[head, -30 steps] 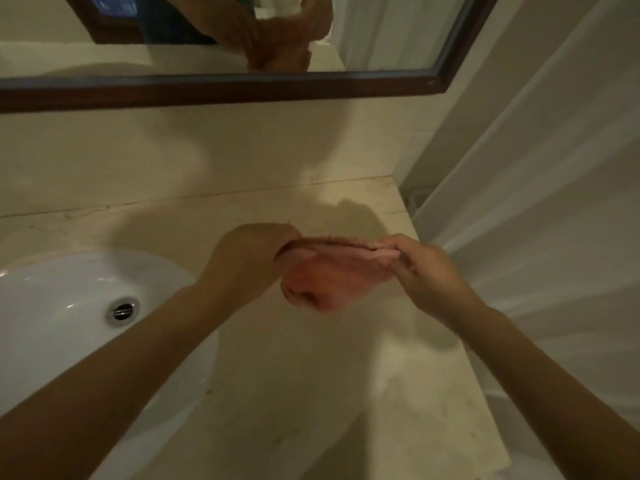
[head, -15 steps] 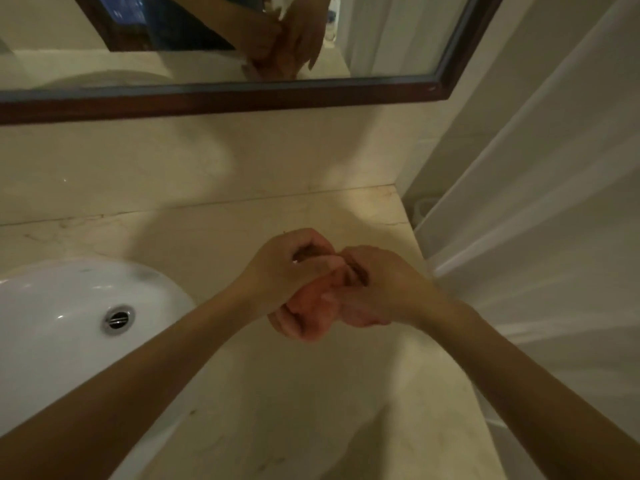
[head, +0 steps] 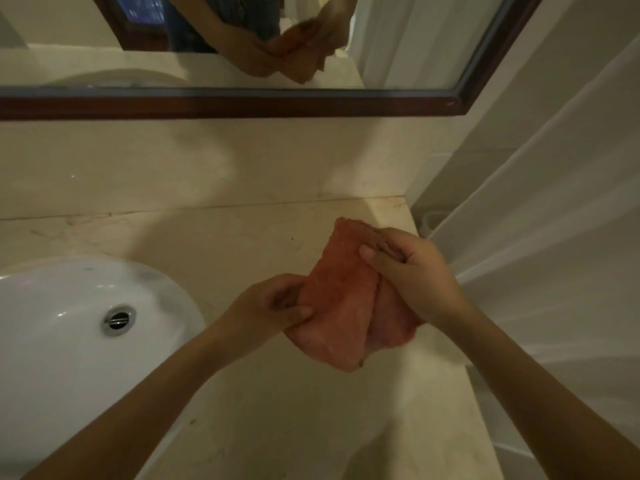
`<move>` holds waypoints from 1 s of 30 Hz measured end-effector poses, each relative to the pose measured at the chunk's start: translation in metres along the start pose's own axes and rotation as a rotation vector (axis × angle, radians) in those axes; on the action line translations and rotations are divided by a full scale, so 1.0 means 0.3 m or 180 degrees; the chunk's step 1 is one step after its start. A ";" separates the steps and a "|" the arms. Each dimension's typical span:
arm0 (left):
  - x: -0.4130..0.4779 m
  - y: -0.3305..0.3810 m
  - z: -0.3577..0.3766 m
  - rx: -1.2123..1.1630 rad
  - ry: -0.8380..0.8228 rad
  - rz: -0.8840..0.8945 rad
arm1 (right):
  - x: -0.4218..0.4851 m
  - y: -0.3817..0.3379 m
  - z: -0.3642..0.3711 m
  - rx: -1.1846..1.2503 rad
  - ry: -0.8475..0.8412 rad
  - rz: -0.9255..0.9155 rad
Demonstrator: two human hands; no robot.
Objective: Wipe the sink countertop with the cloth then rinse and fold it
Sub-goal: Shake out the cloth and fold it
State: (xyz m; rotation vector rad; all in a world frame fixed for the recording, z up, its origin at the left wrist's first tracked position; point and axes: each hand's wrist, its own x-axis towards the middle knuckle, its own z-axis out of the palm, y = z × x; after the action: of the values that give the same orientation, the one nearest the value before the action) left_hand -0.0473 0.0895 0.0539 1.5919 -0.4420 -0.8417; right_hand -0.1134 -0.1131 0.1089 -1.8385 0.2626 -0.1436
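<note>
Since half a second ago, hands drawn apart from a tight knot, and cloth [head: 341, 299] opened from a bunched wad into a broad, doubled panel. Above and behind, a wide mirror [head: 415, 39] in a dark wooden frame, reflecting both hands and the cloth. Along the right, a pale shower curtain [head: 554, 271] hanging past the counter's edge. Below the mirror, a beige stone countertop [head: 214, 244], running from the back wall toward the camera. At lower left, a white sink [head: 52, 341] set on the counter, with a round metal drain [head: 118, 319] in its bowl. Over the counter, to the right of the sink, the pinkish-orange cloth held in the air, a fold line running down its middle, lower end hanging loose; whether that end touches the stone cannot be told. On its upper right edge, right hand [head: 412, 275] pinching the fabric, thumb on the front face and fingers curled behind. On its lower left edge, left hand [head: 273, 306] gripping likewise, thumb laid across the front, fingers tucked under.
</note>
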 end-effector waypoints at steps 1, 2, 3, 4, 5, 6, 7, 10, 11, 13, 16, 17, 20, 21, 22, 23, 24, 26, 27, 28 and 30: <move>0.012 -0.012 -0.002 -0.0099 0.0132 -0.0074 | 0.007 0.011 -0.015 -0.0042 0.0089 0.0070; 0.024 -0.018 0.002 -0.0287 0.0242 -0.0201 | 0.017 0.040 -0.033 -0.0099 0.0172 0.0138; 0.043 -0.028 0.009 -0.0491 0.0323 -0.0326 | 0.025 0.060 -0.045 -0.0169 0.0224 0.0230; 0.065 -0.032 0.023 -0.0694 0.0387 -0.0435 | 0.036 0.091 -0.059 -0.0216 0.0265 0.0315; 0.094 -0.044 0.037 -0.0902 0.0449 -0.0515 | 0.048 0.118 -0.072 -0.0252 0.0305 0.0429; 0.125 -0.052 0.054 -0.1151 0.0477 -0.0609 | 0.062 0.156 -0.088 -0.0212 0.0361 0.0573; 0.158 -0.057 0.072 -0.1408 0.0426 -0.0684 | 0.077 0.192 -0.102 -0.0060 0.0428 0.0719; 0.271 -0.047 0.132 -0.2299 0.0308 -0.0776 | 0.128 0.320 -0.143 0.0597 0.0687 0.1077; 0.314 -0.046 0.151 -0.2381 0.0370 -0.0713 | 0.149 0.363 -0.157 0.0741 0.0758 0.1202; 0.413 -0.052 0.177 -0.1822 0.0624 -0.0569 | 0.196 0.432 -0.176 0.0979 0.0806 0.1382; 0.561 -0.052 0.186 -0.0807 0.0957 -0.0316 | 0.287 0.493 -0.212 0.1414 0.0913 0.1281; 0.606 -0.053 0.180 -0.0705 0.1109 -0.0312 | 0.316 0.505 -0.221 0.1500 0.0990 0.1225; 0.710 -0.079 0.168 -0.0343 0.1372 -0.0208 | 0.387 0.572 -0.232 0.0407 0.1388 0.1033; 0.726 -0.090 0.173 -0.0097 0.1328 -0.0097 | 0.401 0.589 -0.228 -0.0190 0.1473 0.0969; 0.734 -0.095 0.183 0.0238 0.1230 0.0024 | 0.411 0.595 -0.221 -0.0663 0.1580 0.0933; 0.735 -0.099 0.194 0.0534 0.1118 0.0189 | 0.416 0.591 -0.215 -0.0937 0.1653 0.0920; 0.727 -0.098 0.204 0.0765 0.1061 0.0337 | 0.419 0.593 -0.215 -0.1075 0.1677 0.0900; 0.706 -0.096 0.205 0.1061 0.1174 0.0381 | 0.419 0.597 -0.224 -0.1289 0.1664 0.0805; 0.702 -0.105 0.200 0.1168 0.1299 0.0389 | 0.415 0.608 -0.232 -0.1384 0.1661 0.0743; 0.697 -0.113 0.193 0.1319 0.1363 0.0366 | 0.408 0.622 -0.239 -0.1482 0.1646 0.0698; 0.695 -0.141 0.190 0.1803 0.1349 0.0283 | 0.397 0.637 -0.242 -0.1661 0.1600 0.0674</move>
State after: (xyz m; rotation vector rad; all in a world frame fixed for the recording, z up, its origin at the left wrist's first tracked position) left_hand 0.0421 -0.0864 -0.0440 2.1907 -0.4616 -0.2969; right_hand -0.0355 -0.2609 -0.0584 -2.2512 0.9126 -0.4217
